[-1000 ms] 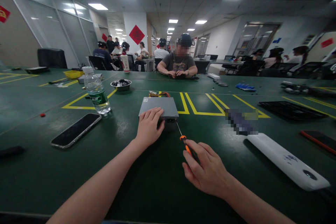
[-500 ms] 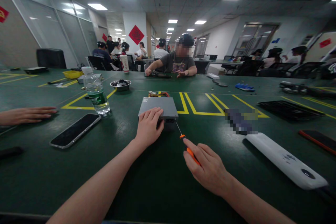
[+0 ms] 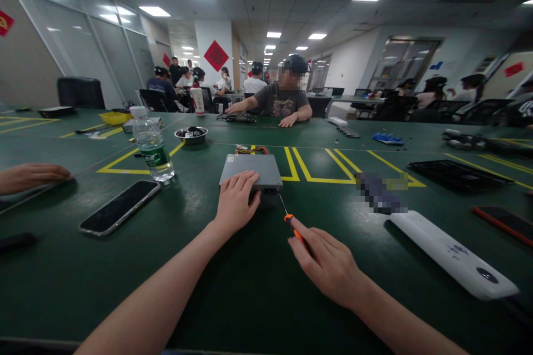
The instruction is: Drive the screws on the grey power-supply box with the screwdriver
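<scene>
Here, screwdriver (image 3: 291, 222) at metal box (image 3: 254, 169).

One grey metal box (image 3: 251, 170) is lying under the left hand (image 3: 235, 202); one screwdriver (image 3: 291, 224) is sitting in the right hand (image 3: 331, 269); two phones are lying out, one black phone (image 3: 120, 206) left of the left hand, one orange-edged phone (image 3: 503, 224) far right of the right hand; one water bottle (image 3: 152, 145) is standing beyond.

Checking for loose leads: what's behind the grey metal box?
Behind the grey metal box, a bundle of coloured wires pokes out on the green table. The box hides where they connect.
</scene>
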Demonstrator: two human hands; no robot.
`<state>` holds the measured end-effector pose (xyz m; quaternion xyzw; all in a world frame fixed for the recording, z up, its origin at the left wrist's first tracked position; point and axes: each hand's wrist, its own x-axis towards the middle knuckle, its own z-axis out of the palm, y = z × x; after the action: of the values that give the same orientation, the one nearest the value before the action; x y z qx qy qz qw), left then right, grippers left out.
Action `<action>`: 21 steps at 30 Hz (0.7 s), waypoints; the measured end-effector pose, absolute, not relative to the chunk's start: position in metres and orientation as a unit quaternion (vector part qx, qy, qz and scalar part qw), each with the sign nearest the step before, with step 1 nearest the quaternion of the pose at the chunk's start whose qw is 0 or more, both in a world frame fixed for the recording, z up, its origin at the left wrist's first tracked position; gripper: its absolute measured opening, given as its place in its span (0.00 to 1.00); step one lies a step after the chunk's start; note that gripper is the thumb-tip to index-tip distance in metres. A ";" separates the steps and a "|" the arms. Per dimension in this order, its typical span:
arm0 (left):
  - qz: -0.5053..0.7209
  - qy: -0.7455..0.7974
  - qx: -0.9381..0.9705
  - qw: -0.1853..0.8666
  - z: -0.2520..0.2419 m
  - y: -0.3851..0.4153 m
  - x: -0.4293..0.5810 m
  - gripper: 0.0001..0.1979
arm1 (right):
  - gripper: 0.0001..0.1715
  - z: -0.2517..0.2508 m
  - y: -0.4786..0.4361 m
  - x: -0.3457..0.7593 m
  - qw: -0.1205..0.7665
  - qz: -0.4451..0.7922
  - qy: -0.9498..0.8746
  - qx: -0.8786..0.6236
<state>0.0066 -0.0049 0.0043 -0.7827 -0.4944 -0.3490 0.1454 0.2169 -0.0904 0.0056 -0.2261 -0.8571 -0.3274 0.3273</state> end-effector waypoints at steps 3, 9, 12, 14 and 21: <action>-0.350 -0.494 -0.783 0.143 0.004 -0.005 0.006 0.19 | 0.08 0.003 -0.088 0.220 0.333 -0.334 -0.852 -0.228; -0.347 -0.495 -0.783 0.146 0.003 -0.004 0.007 0.19 | 0.12 0.001 -0.090 0.219 0.319 -0.327 -0.855 -0.245; -0.346 -0.496 -0.782 0.149 0.003 -0.004 0.007 0.19 | 0.09 0.003 -0.090 0.218 0.316 -0.350 -0.850 -0.233; -0.347 -0.497 -0.781 0.151 0.003 -0.004 0.007 0.18 | 0.07 0.004 -0.090 0.218 0.326 -0.364 -0.840 -0.236; -0.346 -0.494 -0.783 0.152 0.003 -0.004 0.005 0.18 | 0.07 0.004 -0.091 0.218 0.321 -0.334 -0.850 -0.250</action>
<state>0.0051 -0.0044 0.0035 -0.7827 -0.4943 -0.3465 0.1518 0.2175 -0.0910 0.0045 -0.2496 -0.8504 -0.3341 0.3207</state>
